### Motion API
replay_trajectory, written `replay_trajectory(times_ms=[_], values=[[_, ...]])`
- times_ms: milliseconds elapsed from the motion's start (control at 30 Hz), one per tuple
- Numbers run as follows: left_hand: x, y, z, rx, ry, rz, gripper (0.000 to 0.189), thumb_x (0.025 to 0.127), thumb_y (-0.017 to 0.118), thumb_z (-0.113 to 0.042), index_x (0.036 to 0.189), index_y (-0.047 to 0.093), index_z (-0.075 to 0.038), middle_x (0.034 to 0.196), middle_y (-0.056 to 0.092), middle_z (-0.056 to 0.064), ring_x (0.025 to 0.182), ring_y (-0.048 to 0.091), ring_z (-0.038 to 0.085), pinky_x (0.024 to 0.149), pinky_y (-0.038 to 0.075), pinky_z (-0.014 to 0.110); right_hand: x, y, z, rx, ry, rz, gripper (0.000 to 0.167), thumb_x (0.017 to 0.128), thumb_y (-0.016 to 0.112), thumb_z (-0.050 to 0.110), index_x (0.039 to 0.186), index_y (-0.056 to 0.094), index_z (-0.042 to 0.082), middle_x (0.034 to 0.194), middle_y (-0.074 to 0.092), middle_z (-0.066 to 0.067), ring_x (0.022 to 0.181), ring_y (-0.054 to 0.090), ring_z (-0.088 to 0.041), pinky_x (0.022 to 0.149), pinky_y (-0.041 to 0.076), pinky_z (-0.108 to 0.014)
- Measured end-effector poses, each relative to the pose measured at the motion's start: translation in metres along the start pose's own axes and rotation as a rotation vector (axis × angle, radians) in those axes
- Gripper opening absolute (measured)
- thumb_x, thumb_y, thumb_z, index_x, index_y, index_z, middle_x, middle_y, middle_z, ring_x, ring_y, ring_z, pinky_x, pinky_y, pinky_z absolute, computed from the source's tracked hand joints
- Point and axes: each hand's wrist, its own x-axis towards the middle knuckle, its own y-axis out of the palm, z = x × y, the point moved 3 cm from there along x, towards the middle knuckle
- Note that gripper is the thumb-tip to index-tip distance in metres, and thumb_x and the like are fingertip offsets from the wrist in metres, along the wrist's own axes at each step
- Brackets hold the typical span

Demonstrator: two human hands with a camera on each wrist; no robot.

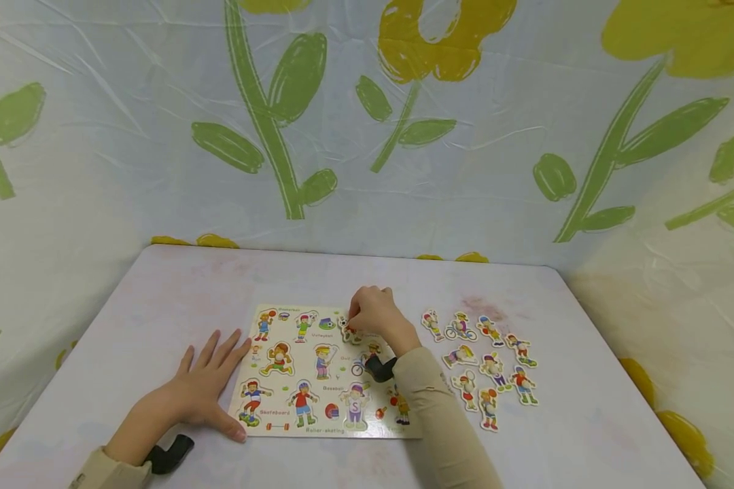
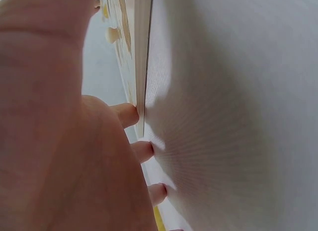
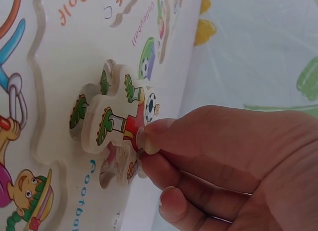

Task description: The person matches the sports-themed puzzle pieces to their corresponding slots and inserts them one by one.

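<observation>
A wooden sports puzzle board (image 1: pixel 308 414) lies on the table with printed figures and shallow cut-outs. My right hand (image 1: pixel 376 316) is over its upper right part. In the right wrist view, thumb and finger pinch the small knob of a footballer puzzle piece (image 3: pixel 117 119), tilted and slightly off its matching "Football" recess (image 3: pixel 78 116). My left hand (image 1: pixel 204 390) lies spread on the table at the board's left side, its fingertips (image 2: pixel 130 115) at the board's edge (image 2: pixel 141 67) and the thumb near the lower left corner.
Several loose knobbed puzzle pieces lie on the table right of the board, among them a cyclist piece (image 1: pixel 461 327), a baseball piece (image 1: pixel 494 370) and a basketball piece (image 1: pixel 488 409). A flower-patterned cloth (image 1: pixel 367 204) hangs behind the white table (image 1: pixel 587 407).
</observation>
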Motion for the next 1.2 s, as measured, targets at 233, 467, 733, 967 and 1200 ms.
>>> replay_trajectory(times_ms=[233,467,733,967,1200], values=[[-0.001,-0.004,-0.004,0.007,-0.003,0.023,0.151,0.037,0.073,-0.089,0.157,0.021,-0.013,0.164,0.007,0.018,0.147,-0.005,0.05,0.106,-0.007,0.077,0.001,0.005,0.0,0.005,-0.014,0.002,0.019,0.081,0.073,0.006,0.064,0.071,0.016,0.06,0.061,0.007,0.067,0.053,-0.017,0.095,0.035,-0.052],[-0.004,-0.007,-0.01,-0.014,-0.021,0.058,0.149,0.041,0.081,-0.08,0.157,0.021,-0.009,0.163,0.008,0.022,0.145,-0.003,0.053,0.105,-0.004,0.078,0.001,0.006,-0.001,-0.006,0.005,0.007,0.018,0.081,0.074,0.007,0.065,0.071,0.016,0.06,0.061,0.008,0.067,0.053,-0.017,0.093,0.035,-0.05],[0.001,0.0,-0.002,0.006,-0.025,0.046,0.151,0.038,0.075,-0.087,0.157,0.02,-0.013,0.164,0.007,0.019,0.147,-0.005,0.05,0.106,-0.007,0.077,0.001,0.007,-0.005,-0.038,0.034,0.009,0.018,0.081,0.075,0.009,0.065,0.072,0.017,0.063,0.062,0.008,0.069,0.053,-0.017,0.092,0.036,-0.049],[-0.001,-0.003,-0.005,0.014,-0.029,0.056,0.152,0.038,0.075,-0.087,0.158,0.019,-0.013,0.164,0.006,0.018,0.147,-0.006,0.05,0.106,-0.008,0.076,0.0,0.009,-0.006,-0.039,0.034,0.014,0.016,0.082,0.074,0.01,0.067,0.072,0.016,0.064,0.063,0.007,0.068,0.054,-0.016,0.087,0.037,-0.046],[-0.001,-0.005,-0.006,0.001,-0.023,0.054,0.15,0.039,0.076,-0.085,0.157,0.021,-0.012,0.164,0.007,0.02,0.146,-0.005,0.051,0.106,-0.008,0.077,0.001,0.01,-0.006,-0.032,0.034,0.004,0.017,0.083,0.076,0.012,0.067,0.071,0.016,0.064,0.062,0.007,0.068,0.054,-0.017,0.088,0.036,-0.047]])
